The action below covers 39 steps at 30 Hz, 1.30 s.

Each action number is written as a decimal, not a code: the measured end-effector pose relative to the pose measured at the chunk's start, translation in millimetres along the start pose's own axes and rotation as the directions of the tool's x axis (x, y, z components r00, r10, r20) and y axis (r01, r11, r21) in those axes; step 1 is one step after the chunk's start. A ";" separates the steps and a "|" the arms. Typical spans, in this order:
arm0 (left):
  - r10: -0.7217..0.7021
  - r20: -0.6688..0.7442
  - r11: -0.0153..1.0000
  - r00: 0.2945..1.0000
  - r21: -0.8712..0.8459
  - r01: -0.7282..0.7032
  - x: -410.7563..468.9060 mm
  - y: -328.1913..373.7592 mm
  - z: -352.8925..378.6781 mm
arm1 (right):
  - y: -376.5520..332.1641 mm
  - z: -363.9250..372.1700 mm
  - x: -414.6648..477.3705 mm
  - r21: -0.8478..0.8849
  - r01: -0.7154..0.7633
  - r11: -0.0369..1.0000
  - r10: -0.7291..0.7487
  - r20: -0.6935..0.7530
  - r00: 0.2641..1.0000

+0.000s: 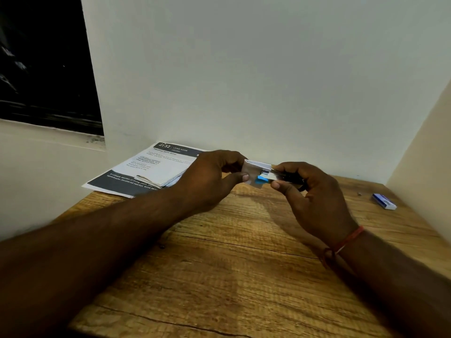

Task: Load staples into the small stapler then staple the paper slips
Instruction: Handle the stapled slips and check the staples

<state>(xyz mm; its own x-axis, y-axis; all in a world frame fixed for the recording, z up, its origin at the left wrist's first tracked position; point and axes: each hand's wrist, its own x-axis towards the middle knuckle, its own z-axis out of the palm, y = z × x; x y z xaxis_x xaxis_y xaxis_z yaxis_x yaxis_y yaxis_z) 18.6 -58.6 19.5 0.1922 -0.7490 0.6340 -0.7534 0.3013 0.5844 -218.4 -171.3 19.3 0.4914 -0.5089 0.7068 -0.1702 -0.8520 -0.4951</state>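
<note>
The right hand grips a small stapler, thumb beneath and fingers curled over its top, so most of its dark body is hidden. Its silver front end, with a blue part below it, points left. That end sits against the right edge of the folded white paper slips, which the left hand pinches between thumb and curled fingers. I cannot tell whether the stapler is pressed down on the paper. Both hands hold their things up above the far middle of the wooden desk, close to the wall.

A red thread circles the right wrist. Further left, in the far left corner of the desk, lies a printed sheet with a stack of folded papers on its near part. Well apart to the right, near the side wall, a small blue and white box lies flat on the desk. A dark window fills the upper left.
</note>
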 end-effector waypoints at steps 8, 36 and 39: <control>0.046 -0.008 0.997 0.999 0.057 -0.046 1.7 0.0 1.1 | -0.5 -2.2 0.6 0.015 -0.028 0.999 0.028 -0.014 1.000; 0.202 -0.075 0.979 0.977 -0.002 -0.202 3.8 3.8 4.9 | -16.2 -1.5 2.0 0.328 -0.203 0.923 0.197 0.050 0.979; 0.205 -0.062 0.979 0.977 0.001 -0.205 3.8 4.1 4.2 | -14.0 -1.6 2.2 0.322 -0.212 0.923 0.208 0.048 0.977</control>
<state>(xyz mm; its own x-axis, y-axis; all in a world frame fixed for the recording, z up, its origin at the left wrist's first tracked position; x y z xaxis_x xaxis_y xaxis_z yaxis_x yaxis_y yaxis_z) 13.6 -62.7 22.2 0.0725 -0.6335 0.7704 -0.7773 0.4481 0.4416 -216.3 -160.7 28.6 0.4858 -0.6683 0.5634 0.0139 -0.6386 -0.7694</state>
